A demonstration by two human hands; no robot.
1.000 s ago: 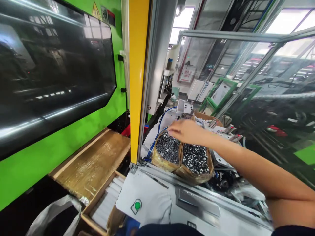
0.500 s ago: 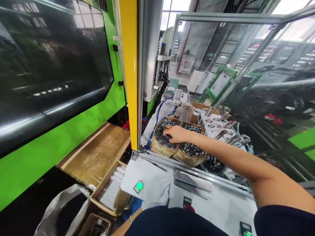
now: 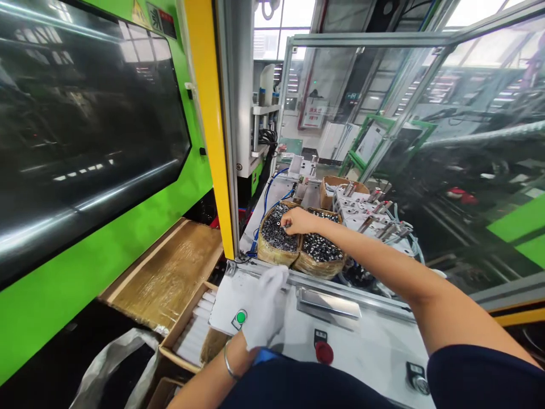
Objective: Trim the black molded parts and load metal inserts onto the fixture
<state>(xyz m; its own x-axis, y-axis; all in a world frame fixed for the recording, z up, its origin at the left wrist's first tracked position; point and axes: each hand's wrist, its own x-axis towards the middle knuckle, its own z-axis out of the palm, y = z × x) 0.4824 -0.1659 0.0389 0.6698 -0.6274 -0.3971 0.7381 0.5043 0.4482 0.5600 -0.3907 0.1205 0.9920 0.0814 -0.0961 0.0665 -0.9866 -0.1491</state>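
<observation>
My right hand (image 3: 294, 220) is bare and reaches over a box of small dark metal rings (image 3: 276, 234) lined with yellowish plastic. Its fingers are curled together just above the rings; what they pinch is too small to make out. Beside it, under my right wrist, stands a second box of small shiny dark parts (image 3: 321, 248). My left hand (image 3: 266, 307), in a white glove, hovers over the white control panel (image 3: 300, 335), right of a green button (image 3: 240, 317). Motion blurs its fingers.
A yellow post (image 3: 210, 130) rises left of the boxes, beside a green machine (image 3: 149, 207). Metal fixtures with cylinders (image 3: 364, 210) stand at the right. A red button (image 3: 324, 353) and a metal plate (image 3: 328, 303) sit on the panel. A carton of white rolls (image 3: 193, 335) is lower left.
My gloved left hand has come up and forward over the panel. My right hand has lifted slightly from the rings, its fingers drawn closer together. The view has shifted a little.
</observation>
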